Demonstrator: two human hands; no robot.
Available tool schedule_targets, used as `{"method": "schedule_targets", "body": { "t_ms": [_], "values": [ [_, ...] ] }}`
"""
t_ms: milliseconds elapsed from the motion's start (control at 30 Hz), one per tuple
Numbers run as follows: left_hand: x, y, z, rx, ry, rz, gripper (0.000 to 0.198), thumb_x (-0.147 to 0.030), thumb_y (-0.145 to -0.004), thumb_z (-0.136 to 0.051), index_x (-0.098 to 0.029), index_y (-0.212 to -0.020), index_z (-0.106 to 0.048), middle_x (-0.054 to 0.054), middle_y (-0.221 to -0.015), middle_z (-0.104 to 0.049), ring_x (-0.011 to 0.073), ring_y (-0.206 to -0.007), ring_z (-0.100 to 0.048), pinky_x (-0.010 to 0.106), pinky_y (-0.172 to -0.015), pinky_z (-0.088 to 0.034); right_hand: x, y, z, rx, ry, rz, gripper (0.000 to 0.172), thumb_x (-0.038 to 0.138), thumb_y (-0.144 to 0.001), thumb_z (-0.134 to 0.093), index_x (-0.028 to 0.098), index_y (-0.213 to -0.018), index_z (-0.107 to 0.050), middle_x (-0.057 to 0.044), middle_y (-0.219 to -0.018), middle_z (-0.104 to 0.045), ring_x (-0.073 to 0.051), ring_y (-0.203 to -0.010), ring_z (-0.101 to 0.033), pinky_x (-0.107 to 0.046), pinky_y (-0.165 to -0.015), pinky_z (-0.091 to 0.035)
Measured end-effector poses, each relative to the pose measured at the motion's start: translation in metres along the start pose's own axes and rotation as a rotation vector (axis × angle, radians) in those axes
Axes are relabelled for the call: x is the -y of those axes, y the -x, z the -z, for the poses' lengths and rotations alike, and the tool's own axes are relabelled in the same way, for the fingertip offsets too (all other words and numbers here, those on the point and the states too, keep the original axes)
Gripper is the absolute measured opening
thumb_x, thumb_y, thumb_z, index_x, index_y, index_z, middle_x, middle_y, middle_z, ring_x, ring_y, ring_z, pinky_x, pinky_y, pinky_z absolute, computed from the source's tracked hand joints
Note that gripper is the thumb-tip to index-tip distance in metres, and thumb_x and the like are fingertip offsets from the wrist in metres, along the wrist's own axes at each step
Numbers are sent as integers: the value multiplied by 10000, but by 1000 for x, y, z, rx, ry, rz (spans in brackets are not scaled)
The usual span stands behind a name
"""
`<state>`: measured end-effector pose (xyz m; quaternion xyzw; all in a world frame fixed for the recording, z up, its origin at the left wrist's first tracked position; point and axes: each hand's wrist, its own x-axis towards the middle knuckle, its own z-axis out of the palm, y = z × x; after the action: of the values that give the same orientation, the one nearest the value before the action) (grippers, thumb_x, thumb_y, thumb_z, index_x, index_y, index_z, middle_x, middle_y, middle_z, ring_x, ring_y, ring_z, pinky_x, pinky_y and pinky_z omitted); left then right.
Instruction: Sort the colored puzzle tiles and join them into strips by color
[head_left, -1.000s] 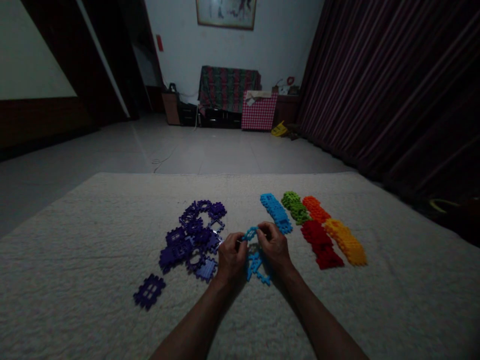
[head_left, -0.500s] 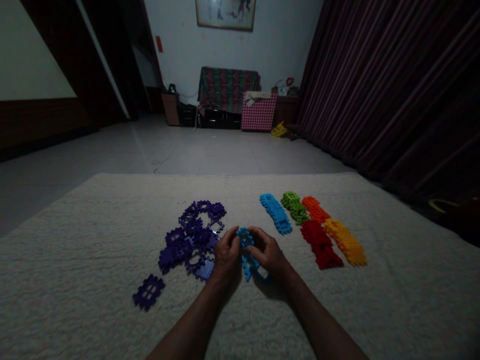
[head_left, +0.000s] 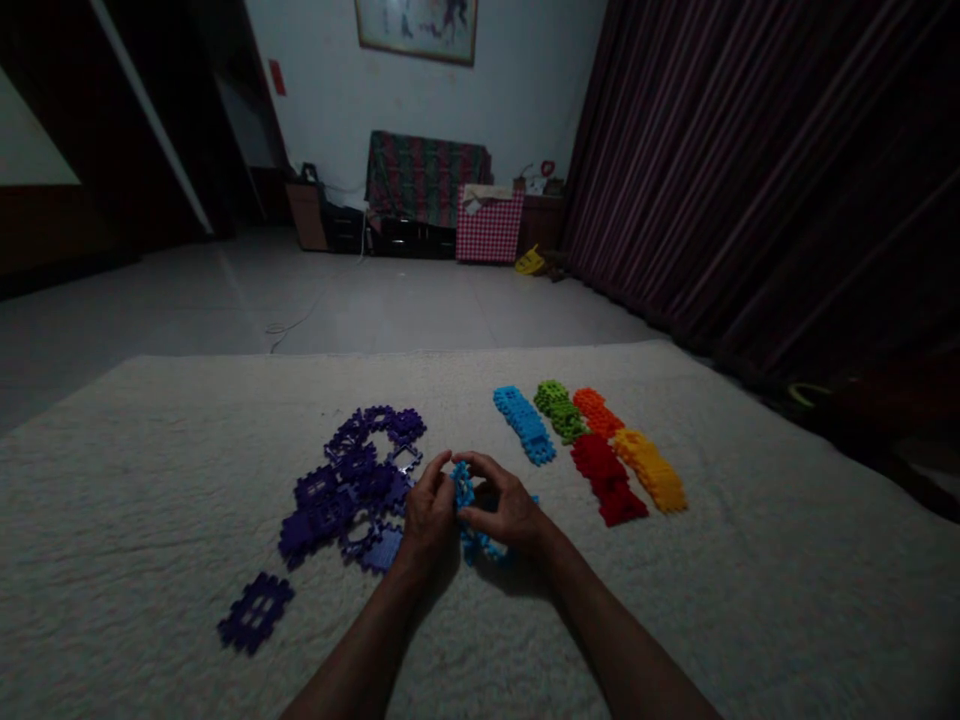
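Observation:
Between both hands I hold a light blue interlocking plastic tile (head_left: 463, 484) with notched edges. My left hand (head_left: 430, 507) pinches its left side, thumb against it, and my right hand (head_left: 504, 505) grips it from the right with thumb and fingers. Below them more light blue tiles (head_left: 480, 547) lie on the cloth, partly covered by my right hand. Left of my hands spreads a loose pile of purple tiles (head_left: 358, 478). A single purple tile with a window pattern (head_left: 256, 612) lies apart, nearer to me.
Overlapping rows of tiles lie at the right: blue (head_left: 523, 425), green (head_left: 559, 410), orange (head_left: 598, 412), red (head_left: 607, 478) and yellow (head_left: 651, 470). All rest on a pale quilted cloth (head_left: 750, 560). Beyond its far edge are a tiled floor (head_left: 420, 305) and a dark curtain (head_left: 675, 170).
The view has swung to the right, so everything sits further left. The blue tile in my hands has turned and shows more edge-on. Both hands keep hold of it.

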<state>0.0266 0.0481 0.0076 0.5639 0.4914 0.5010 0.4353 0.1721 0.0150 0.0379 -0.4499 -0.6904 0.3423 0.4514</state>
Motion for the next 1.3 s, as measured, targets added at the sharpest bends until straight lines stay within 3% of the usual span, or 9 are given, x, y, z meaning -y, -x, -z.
{"method": "schedule_targets", "body": {
  "t_ms": [200, 267, 367, 467, 600, 867, 1033, 1300],
  "values": [
    [-3, -1, 1, 15, 80, 38, 463, -316, -748, -582, -121, -1161, -663, 37, -756, -692, 170, -705, -631, 278, -678, -504, -6, 2, -6, 45, -65, -39, 632, 204, -724, -695, 250, -1320, -490, -56, -1207, -605, -129, -833, -648, -277, -744, -553],
    [-4, -1, 0, 3, 72, 31, 450, -336, -750, -588, -125, -1139, -672, 56, -810, -707, 179, -738, -643, 283, -691, -511, -8, 1, -7, 3, -48, -38, 617, 241, -727, -717, 244, -1302, -494, -58, -1192, -616, -147, -880, -649, -282, -756, -552],
    [-4, 2, -2, 8, 45, 32, 457, -357, -779, -575, -128, -1165, -658, 63, -825, -706, 175, -725, -646, 282, -673, -514, -14, -1, -3, -177, 84, -4, 581, 288, -743, -720, 232, -1277, -499, -77, -1180, -620, -192, -1019, -618, -323, -822, -542],
    [-1, 4, -5, 54, 84, 65, 494, -358, -798, -565, -118, -1227, -615, 33, -735, -676, 147, -605, -619, 264, -598, -501, -23, -3, 9, -448, 339, 31, 564, 316, -768, -690, 210, -1286, -493, -121, -1190, -585, -236, -1069, -581, -399, -877, -522],
    [3, 4, -9, 57, 132, 64, 447, -343, -771, -586, -131, -1160, -644, -7, -672, -634, 116, -543, -585, 237, -563, -483, -39, -1, 31, -709, 648, -36, 543, 341, -809, -639, 177, -1306, -496, -153, -1220, -521, -285, -1178, -496, -475, -1005, -442],
    [6, 3, -10, 43, 130, 64, 402, -316, -734, -589, -124, -1075, -680, -20, -610, -612, 121, -542, -572, 229, -553, -452, -64, 7, 51, -760, 880, -183, 546, 344, -789, -631, 138, -1283, -523, -154, -1095, -544, -294, -1038, -524, -442, -908, -467],
    [8, 4, -11, 42, 130, 39, 361, -288, -742, -581, -126, -1047, -688, -26, -572, -598, 115, -533, -562, 222, -558, -449, -60, 6, 48, -702, 971, -330, 572, 335, -782, -647, 121, -1296, -515, -155, -1144, -549, -286, -1070, -518, -387, -902, -458],
    [12, 3, -11, 47, 87, 23, 351, -280, -773, -560, -126, -1068, -673, -28, -577, -601, 108, -520, -552, 222, -556, -446, -57, 5, 47, -681, 990, -390, 615, 338, -770, -657, 115, -1320, -497, -165, -1179, -556, -301, -1057, -527, -395, -890, -443]
  ]
}}
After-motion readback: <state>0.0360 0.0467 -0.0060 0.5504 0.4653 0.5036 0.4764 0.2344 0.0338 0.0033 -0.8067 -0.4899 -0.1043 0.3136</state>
